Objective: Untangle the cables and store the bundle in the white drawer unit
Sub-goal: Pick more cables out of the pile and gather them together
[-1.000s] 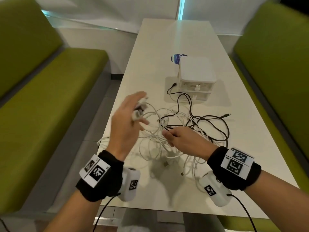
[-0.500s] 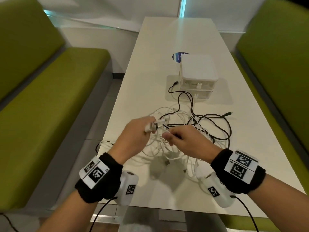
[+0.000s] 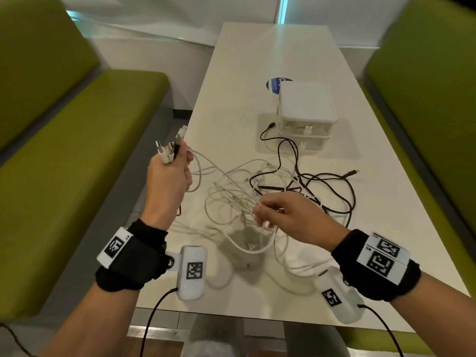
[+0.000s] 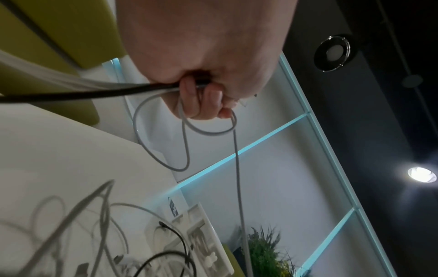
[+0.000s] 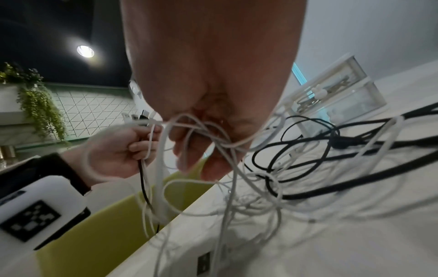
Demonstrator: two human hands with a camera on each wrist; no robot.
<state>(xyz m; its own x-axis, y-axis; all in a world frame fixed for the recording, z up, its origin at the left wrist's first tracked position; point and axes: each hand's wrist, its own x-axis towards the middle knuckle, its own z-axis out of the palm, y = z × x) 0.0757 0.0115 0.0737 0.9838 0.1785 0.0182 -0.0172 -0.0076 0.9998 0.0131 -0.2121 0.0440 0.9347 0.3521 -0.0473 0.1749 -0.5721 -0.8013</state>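
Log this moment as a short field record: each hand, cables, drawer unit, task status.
left hand: raised off the table's left edge, grips a bunch of plug ends, white and black
right hand: pinches white strands above the tangle
cables: white and black, still knotted on the table
white drawer unit: beyond the tangle, drawers closed
status: untangling; nothing stored yet

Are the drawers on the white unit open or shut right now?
Shut. Both drawers of the white drawer unit sit flush with its front, knobs facing the cables, which still lie tangled on the table.
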